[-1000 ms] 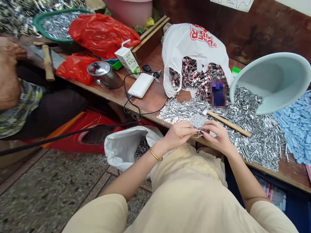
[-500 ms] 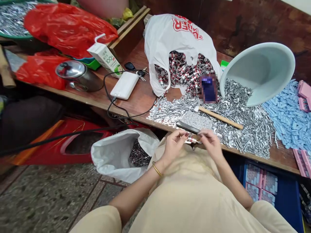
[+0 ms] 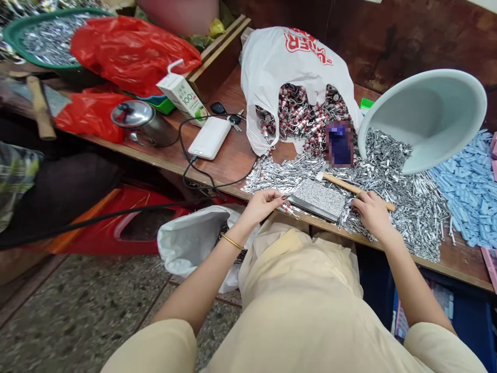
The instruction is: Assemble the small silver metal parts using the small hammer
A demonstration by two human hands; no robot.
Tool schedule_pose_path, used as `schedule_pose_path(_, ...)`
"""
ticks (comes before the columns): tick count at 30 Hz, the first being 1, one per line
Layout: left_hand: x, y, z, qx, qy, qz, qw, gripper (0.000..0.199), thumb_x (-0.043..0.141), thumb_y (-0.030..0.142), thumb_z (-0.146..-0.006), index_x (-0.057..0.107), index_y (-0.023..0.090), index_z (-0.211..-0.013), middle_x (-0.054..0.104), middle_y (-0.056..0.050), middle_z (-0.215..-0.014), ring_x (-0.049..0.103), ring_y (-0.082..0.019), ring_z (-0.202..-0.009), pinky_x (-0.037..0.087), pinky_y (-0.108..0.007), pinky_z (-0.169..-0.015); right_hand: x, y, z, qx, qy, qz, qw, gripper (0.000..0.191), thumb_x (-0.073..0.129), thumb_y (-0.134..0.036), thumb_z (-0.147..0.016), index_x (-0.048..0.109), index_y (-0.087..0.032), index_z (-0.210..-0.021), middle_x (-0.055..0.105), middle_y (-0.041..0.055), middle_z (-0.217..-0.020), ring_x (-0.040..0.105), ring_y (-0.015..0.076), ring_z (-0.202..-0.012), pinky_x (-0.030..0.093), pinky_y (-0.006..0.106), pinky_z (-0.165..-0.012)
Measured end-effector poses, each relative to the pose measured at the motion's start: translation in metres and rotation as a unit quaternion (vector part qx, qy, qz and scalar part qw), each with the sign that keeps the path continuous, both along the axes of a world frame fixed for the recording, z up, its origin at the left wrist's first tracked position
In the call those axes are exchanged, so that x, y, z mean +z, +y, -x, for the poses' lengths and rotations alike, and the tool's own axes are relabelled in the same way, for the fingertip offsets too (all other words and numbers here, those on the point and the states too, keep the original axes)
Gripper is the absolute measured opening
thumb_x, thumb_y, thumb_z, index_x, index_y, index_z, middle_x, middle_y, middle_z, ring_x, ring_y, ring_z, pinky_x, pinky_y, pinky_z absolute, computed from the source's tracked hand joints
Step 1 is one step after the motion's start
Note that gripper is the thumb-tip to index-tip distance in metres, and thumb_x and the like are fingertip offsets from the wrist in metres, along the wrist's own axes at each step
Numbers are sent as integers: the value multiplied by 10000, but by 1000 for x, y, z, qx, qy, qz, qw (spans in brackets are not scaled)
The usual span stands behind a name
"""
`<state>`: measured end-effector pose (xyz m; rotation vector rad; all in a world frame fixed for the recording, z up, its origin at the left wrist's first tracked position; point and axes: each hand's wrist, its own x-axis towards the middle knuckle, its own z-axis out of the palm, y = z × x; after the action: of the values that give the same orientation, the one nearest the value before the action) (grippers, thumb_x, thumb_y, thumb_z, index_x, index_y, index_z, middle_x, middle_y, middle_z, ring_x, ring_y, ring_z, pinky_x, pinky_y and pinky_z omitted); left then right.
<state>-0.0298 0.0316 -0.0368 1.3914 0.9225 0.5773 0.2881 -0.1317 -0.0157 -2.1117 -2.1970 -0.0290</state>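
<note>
My left hand [image 3: 267, 204] pinches a small red-and-silver metal fitting [image 3: 287, 208] with a ring at its end, beside the left end of a speckled stone block [image 3: 320, 197]. The block lies at the table's front edge with a dark bar along its near side. My right hand [image 3: 370, 213] is curled over the wooden handle of a hammer [image 3: 341, 183], above a heap of small silver metal pieces [image 3: 415, 223]. Whether its fingers grip the handle or a metal piece cannot be made out.
A white plastic bag [image 3: 295, 62] spills red-and-silver fittings. A tipped grey basin [image 3: 438, 114] stands right, near light-blue pieces [image 3: 462, 181]. Left are a white power bank [image 3: 209, 137] with a cable, a drink carton [image 3: 182, 96] and a metal mug [image 3: 142, 124]. A white sack [image 3: 178, 243] stands below.
My hands have parted. The left moved left with the fitting to the block's end; the right left the fitting and moved right, over the hammer handle. The view shifted slightly.
</note>
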Motion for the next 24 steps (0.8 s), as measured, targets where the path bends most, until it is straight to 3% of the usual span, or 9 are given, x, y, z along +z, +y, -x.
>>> schedule_pose_path(4,-3,11,2,-37,5,17,999,347,793,475,-683,684,147,-711,692,-23,-686,607,-143,-646,477,-256,-636,0,1,-8,11,13,1,1000,293,450,-22,-875,669,-216,-872,639,124,-960,486,284,-885,377,413,-754)
schedule_pose_path(7,-6,18,-1,-56,9,24,998,319,781,452,-672,686,151,-714,682,-13,-672,595,-138,-625,469,-252,-615,-1,1,-11,-26,111,-33,993,216,454,-101,-911,640,-210,-898,661,118,-940,546,282,-871,436,420,-774)
schedule_pose_path(11,-11,26,-5,-83,18,34,996,276,762,411,-672,674,151,-704,657,-2,-637,580,-132,-589,450,-246,-593,0,9,6,-101,320,-92,938,119,515,-251,-932,626,-220,-960,693,71,-899,633,247,-817,508,395,-752)
schedule_pose_path(15,-9,31,-6,-76,21,24,997,255,760,384,-675,654,152,-683,640,5,-625,569,-125,-578,435,-239,-582,1,27,50,-78,438,-87,892,146,538,-296,-934,650,-227,-998,723,63,-957,672,222,-857,539,367,-766)
schedule_pose_path(19,-6,32,-3,-53,30,30,998,229,757,349,-683,636,156,-666,618,19,-606,562,-117,-560,453,-233,-569,4,46,93,-30,460,-39,886,129,535,-286,-940,649,-229,-953,721,44,-888,664,198,-782,532,334,-715)
schedule_pose_path(24,-7,30,-6,-55,39,67,995,154,709,284,-712,626,158,-681,652,9,-638,613,-133,-587,526,-249,-589,8,63,118,16,407,-72,910,161,524,-270,-959,679,-230,-974,732,66,-953,674,223,-897,530,356,-807)
